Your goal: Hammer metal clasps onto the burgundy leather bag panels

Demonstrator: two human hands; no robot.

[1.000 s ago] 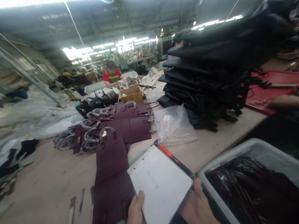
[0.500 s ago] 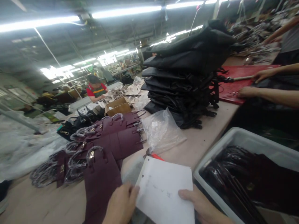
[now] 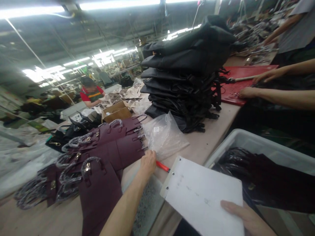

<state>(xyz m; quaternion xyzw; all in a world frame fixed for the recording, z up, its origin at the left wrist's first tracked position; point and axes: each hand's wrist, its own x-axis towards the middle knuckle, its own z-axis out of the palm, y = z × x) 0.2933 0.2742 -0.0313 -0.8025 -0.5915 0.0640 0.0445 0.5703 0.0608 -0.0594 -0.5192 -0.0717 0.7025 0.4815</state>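
In my right hand [image 3: 237, 211] is a white riveted board [image 3: 206, 193], gripped at its right edge with the thumb on top. Metal studs line the board's left edge, and faint marks show on its face. My left hand [image 3: 149, 161] reaches forward to the table, fingers closed over one end of a red-handled tool [image 3: 162, 166]; the covered end is hidden. Just beyond that hand lies a clear plastic bag [image 3: 164, 134] with a small white label. Beneath my left forearm is a speckled grey slab [image 3: 147, 205]. Dark maroon handbags [image 3: 100, 190] with wrapped handles lie to the left.
A tall stack of black bags [image 3: 182, 75] stands at the back of the table. To the right, a grey bin [image 3: 236, 136] holds dark wrapped bags. Another person's hands [image 3: 256, 87] work over a red board [image 3: 248, 77]. An open cardboard box [image 3: 118, 113] sits farther back.
My left hand has left the white board's edge and moved forward onto the red-handled tool. My right hand has carried the board to the right and tilted it.
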